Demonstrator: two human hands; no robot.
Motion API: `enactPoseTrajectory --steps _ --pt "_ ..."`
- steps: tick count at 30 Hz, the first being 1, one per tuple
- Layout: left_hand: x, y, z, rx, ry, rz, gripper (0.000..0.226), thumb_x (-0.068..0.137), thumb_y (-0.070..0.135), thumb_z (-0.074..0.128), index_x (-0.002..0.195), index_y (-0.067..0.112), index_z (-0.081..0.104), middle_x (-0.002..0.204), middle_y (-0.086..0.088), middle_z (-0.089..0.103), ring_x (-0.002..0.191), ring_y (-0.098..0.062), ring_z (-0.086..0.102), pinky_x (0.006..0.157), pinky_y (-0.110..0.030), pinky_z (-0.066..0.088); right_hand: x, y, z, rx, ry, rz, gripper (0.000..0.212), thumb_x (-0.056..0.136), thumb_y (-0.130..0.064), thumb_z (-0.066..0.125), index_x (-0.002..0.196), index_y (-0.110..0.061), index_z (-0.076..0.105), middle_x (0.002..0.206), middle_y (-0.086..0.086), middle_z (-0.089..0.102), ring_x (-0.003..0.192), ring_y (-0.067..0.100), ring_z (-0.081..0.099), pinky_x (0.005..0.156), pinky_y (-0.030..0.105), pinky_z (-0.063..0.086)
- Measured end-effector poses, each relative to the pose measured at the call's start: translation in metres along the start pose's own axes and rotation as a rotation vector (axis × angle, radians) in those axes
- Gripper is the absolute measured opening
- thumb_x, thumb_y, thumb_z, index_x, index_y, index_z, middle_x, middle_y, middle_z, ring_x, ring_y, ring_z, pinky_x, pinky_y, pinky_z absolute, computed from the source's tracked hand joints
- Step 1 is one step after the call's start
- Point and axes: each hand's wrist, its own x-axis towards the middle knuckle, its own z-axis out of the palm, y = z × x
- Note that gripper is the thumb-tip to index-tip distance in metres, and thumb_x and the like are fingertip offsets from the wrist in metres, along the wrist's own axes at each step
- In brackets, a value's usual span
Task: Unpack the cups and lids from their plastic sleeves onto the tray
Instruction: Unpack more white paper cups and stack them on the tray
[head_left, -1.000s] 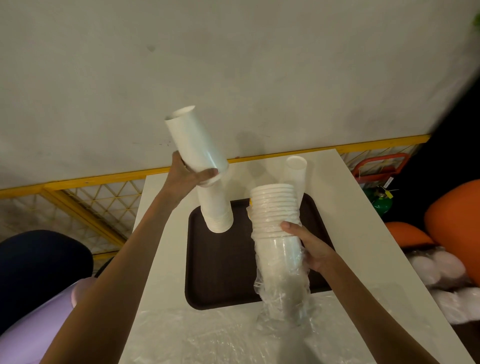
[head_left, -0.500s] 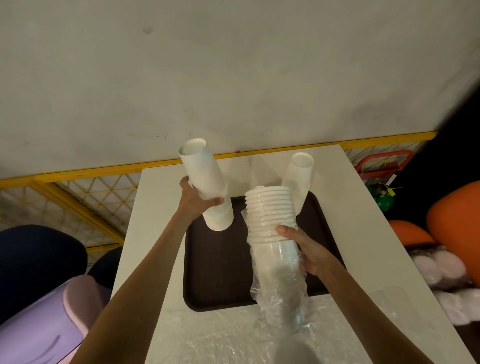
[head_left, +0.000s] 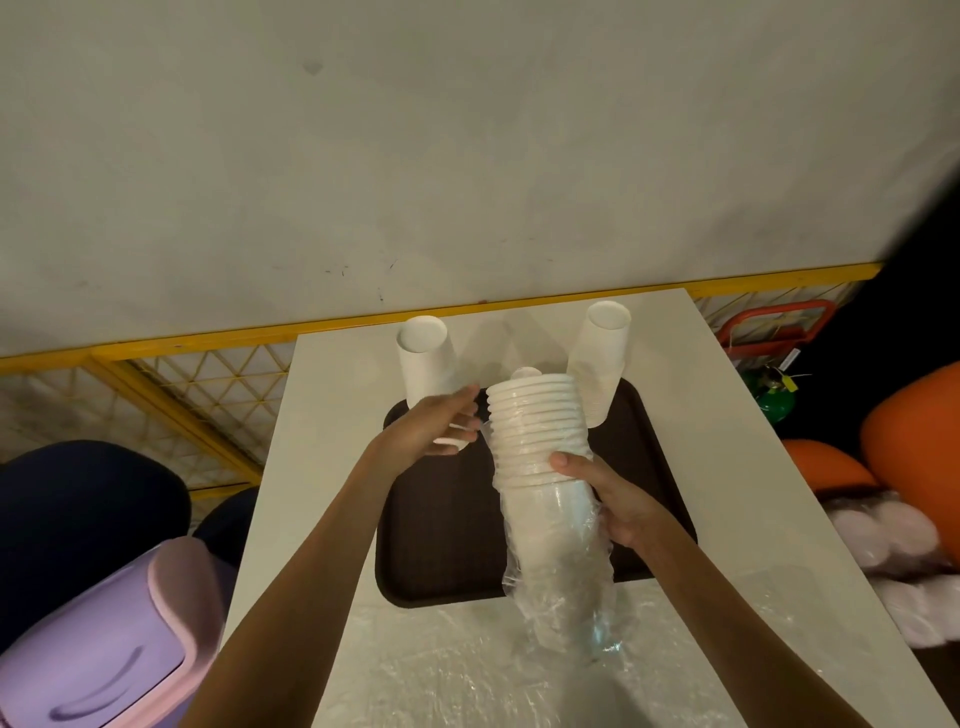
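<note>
**Now the sleeved cups hang over the tray**

The right hand (head_left: 618, 499) is wrapped tight round the sleeved stack (head_left: 535, 431) of white cups. Its thumb lies across the front, and it holds the stack tilted above the middle of the brown tray (head_left: 441, 545). The upper rims poke bare out of the plastic sleeve (head_left: 566, 587), which bunches crinkled round the lower half and trails toward the tray's near edge.

Over on the other side, the left hand (head_left: 434, 426) has its fingers stretched fairly straight. They lie against the foot of the left stack (head_left: 423, 358), clasping nothing that I can make out. The two hands are apart, with the sleeved cups just to the right of the left fingertips.

That left stack stands mouth-down at the tray's far left corner, tipping leftward in this view. The right stack (head_left: 597, 358) stands mouth-down at the far right corner, just behind the sleeved cups.

The tray sits on a white counter (head_left: 332, 415), with clear plastic wrap (head_left: 467, 670) spread across the near end. Off to the right, a bag of round white pieces (head_left: 893, 540) lies beside an orange shape (head_left: 914, 441). It is too blurred to say whether those pieces are lids. Down at the left sits a lilac bin (head_left: 104, 639).
</note>
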Motion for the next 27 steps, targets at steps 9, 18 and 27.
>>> enactPoseTrajectory --steps 9,18,27 --pt "-0.033 0.058 0.017 0.288 -0.318 0.175 0.069 0.07 0.06 0.056 0.126 0.02 0.054 0.12 0.001 0.06 0.112 -0.014 0.056 0.093 -0.028 0.047 -0.006 -0.001 -0.002 -0.092 -0.064 -0.038 0.113 0.019 -0.057 0.091 0.12 -0.026 0.05 0.114 0.006 0.064 0.105 0.02 0.064 0.08 0.031 0.055" --pt "-0.044 0.062 0.017 0.506 -0.398 0.179 0.088 0.05 0.063 0.067 0.126 0.021 0.053 0.12 -0.001 0.061 0.113 -0.019 0.057 0.098 -0.036 0.049 -0.014 0.0 0.0 -0.136 -0.2 -0.037 0.103 0.03 -0.054 0.091 0.121 -0.024 0.051 0.11 0.0 0.068 0.104 0.015 0.065 0.083 0.028 0.053" --pt "-0.045 0.064 0.019 0.466 -0.348 0.131 0.077 0.059 0.058 0.066 0.125 0.021 0.053 0.117 -0.001 0.061 0.109 -0.017 0.058 0.096 -0.033 0.049 -0.017 0.001 -0.003 -0.15 -0.214 -0.012 0.106 0.028 -0.056 0.091 0.121 -0.024 0.05 0.111 0.001 0.067 0.103 0.014 0.065 0.081 0.027 0.054"
